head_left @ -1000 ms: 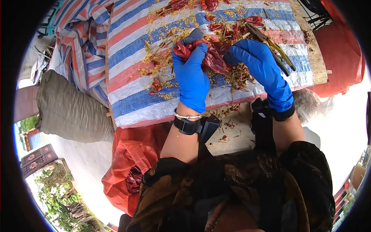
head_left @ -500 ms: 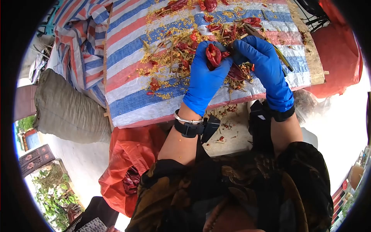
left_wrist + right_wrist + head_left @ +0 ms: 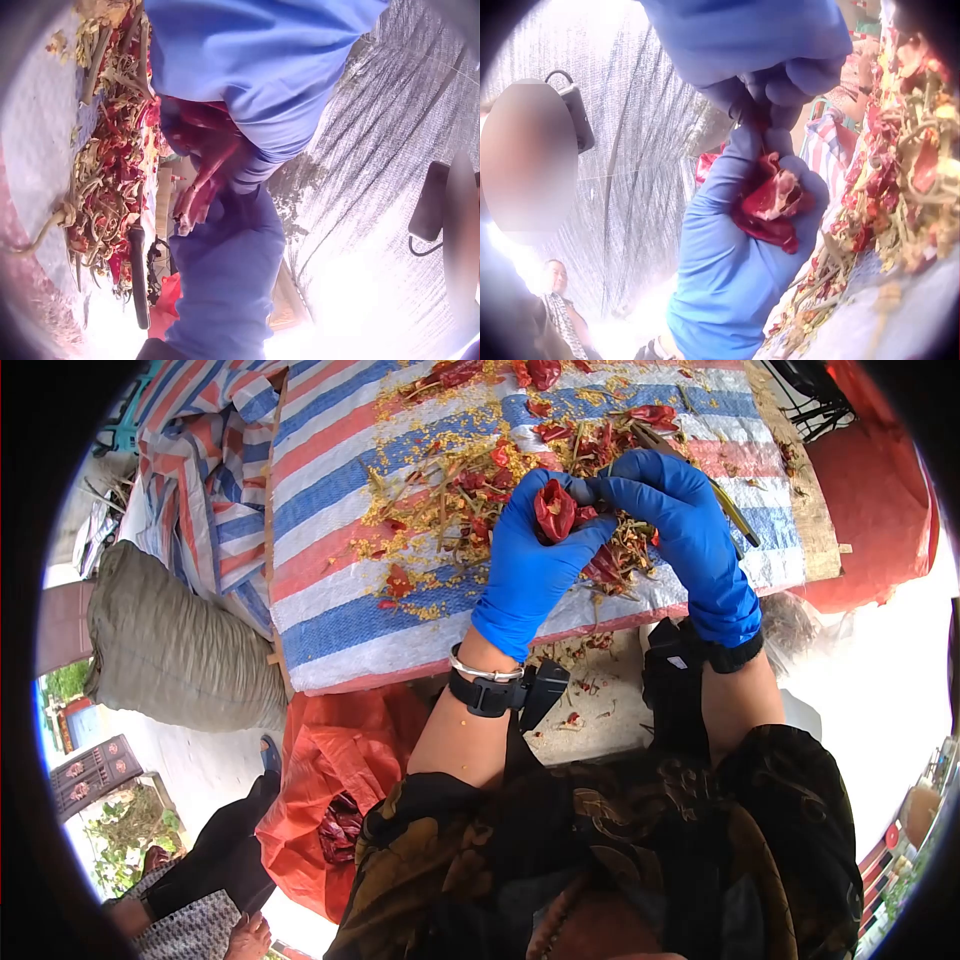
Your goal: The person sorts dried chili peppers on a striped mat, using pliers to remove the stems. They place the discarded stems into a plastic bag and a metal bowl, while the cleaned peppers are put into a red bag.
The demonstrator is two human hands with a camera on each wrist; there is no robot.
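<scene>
Dried red peppers are gripped in the blue-gloved left hand, between thumb and fingers, above the striped cloth. In the right wrist view an opened pepper lies in that left hand, with pale flesh showing inside. The right hand, also gloved in blue, meets the left fingertips, its fingers bent together at the peppers' far end; in the right wrist view its fingertips pinch there. Red pepper pieces hang below the hands in the left wrist view.
Stems, seeds and pepper scraps lie over the cloth. Dark-jawed pliers with yellow handles rest right of the right hand. A red bag holding peppers stands below the table's left edge, near a grey-green sack. Another person's leg shows lower left.
Both hands have come together, the left moving right and turning so the pepper's open end faces up. The other person has come into view at lower left.
</scene>
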